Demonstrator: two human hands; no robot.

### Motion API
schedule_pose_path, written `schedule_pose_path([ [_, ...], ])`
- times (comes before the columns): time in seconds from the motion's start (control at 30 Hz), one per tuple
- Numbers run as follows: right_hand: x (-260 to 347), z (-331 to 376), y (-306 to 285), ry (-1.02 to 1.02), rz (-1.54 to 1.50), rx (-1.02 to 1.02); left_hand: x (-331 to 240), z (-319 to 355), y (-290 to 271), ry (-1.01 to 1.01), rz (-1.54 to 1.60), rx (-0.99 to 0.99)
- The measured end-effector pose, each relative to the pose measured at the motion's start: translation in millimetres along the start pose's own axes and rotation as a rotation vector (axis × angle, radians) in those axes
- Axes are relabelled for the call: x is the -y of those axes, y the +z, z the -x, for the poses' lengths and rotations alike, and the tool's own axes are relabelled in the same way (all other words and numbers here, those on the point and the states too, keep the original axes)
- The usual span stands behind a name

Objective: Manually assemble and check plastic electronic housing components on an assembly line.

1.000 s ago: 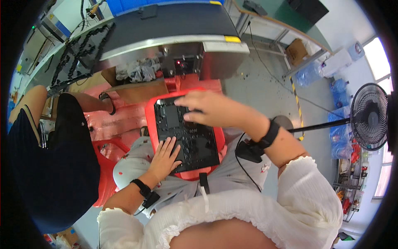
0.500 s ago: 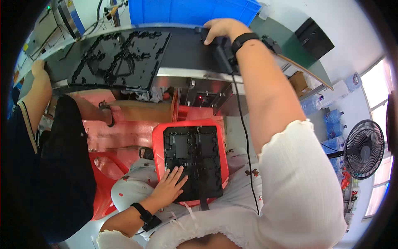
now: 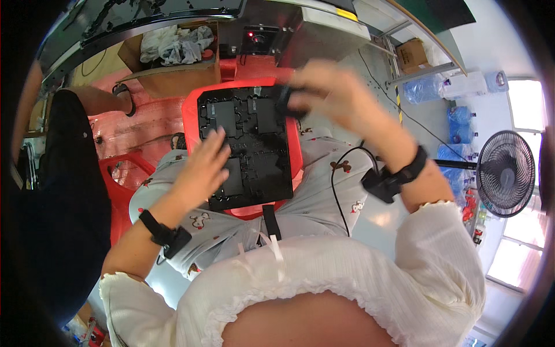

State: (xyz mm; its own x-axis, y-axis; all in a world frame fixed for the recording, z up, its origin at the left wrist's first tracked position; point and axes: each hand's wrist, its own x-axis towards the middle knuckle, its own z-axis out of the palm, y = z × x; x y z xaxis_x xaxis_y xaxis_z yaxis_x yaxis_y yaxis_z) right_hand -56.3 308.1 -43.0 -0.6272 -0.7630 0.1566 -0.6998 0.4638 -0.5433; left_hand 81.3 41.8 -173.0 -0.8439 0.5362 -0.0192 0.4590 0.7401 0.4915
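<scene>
On a red plastic stool-like support (image 3: 191, 110) between my knees lies a black moulded tray (image 3: 251, 141) with shaped recesses. Flat black rectangular parts (image 3: 222, 117) sit in some of them. My left hand (image 3: 199, 165), a little blurred, hovers over or lightly touches the tray's left side with fingers apart. At the tray's far right corner is my right hand (image 3: 332, 95), smeared by motion. Its fingers are closed round a dark block-like piece (image 3: 289, 102), whose kind I cannot make out.
A cardboard box (image 3: 173, 78) of crumpled cloths stands beneath the bench (image 3: 167, 20). Another person's dark-clothed leg (image 3: 69, 191) is close on my left. A fan (image 3: 506, 173) and large water bottles (image 3: 459, 124) are at the right. A black cable (image 3: 335, 191) runs by my right knee.
My right hand has come down from the bench to the tray, carrying a dark piece. My left hand has lifted from the tray's near part. The view has tilted down.
</scene>
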Motion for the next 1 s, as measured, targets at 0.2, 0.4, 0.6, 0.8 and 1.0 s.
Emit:
schedule_pose_path([
  [0.2,-9.8,87.8,148.5,0.254,-0.113,0.249,22.1,-96.4,-77.6,-0.477,1.313,-0.611],
  [0.4,15.4,135.1,175.5,0.012,0.435,0.170,32.4,-174.9,-128.0,-0.160,1.705,-0.722],
  [0.6,15.4,150.5,183.5,-0.006,0.511,0.327,19.0,-159.7,-116.0,-0.395,1.549,-0.918],
  [0.8,-12.0,151.7,180.6,0.094,-0.081,-0.088,-5.1,-24.7,-96.8,-0.343,1.496,-0.509],
  [1.0,-31.3,136.9,156.1,0.943,-1.383,-0.563,3.9,36.1,-10.6,-0.721,0.880,-0.215],
])
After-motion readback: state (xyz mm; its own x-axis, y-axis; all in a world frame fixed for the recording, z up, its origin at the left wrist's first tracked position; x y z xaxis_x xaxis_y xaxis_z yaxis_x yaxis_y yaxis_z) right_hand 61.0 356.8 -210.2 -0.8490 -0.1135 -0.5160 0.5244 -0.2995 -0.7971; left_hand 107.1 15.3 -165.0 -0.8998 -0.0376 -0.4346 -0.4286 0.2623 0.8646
